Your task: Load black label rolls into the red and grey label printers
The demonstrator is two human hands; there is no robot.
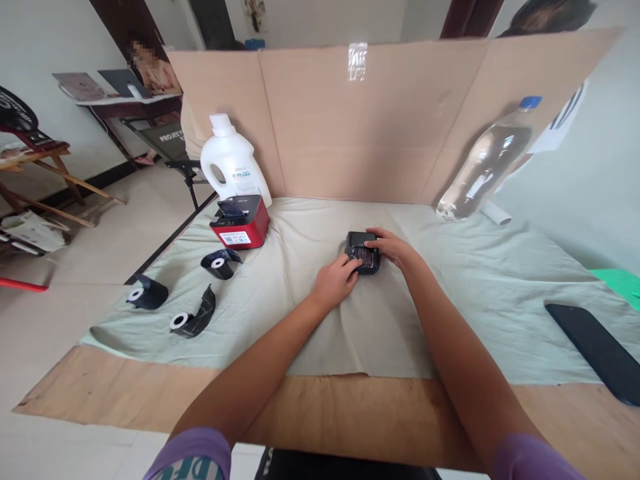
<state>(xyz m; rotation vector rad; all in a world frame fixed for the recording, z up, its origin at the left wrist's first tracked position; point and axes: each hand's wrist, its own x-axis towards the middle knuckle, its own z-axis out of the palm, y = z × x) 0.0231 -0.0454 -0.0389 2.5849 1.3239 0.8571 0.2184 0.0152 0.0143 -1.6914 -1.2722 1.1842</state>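
A small black boxy device, which looks like a portable printer, lies on the cloth near the table's middle. My left hand is closed against its left and near side, fingertips on its top. From the right, my right hand grips it, one finger along the far edge and the thumb across the top. To the left lie three black rolls with white cores: one roll nearest the red box, another at far left, and a third with its loose end curling up.
A red and black printer-like box stands before a white jug. A water-filled bottle leans on the cardboard screen at right, near a white tube. A black phone lies at the right edge. People sit beyond.
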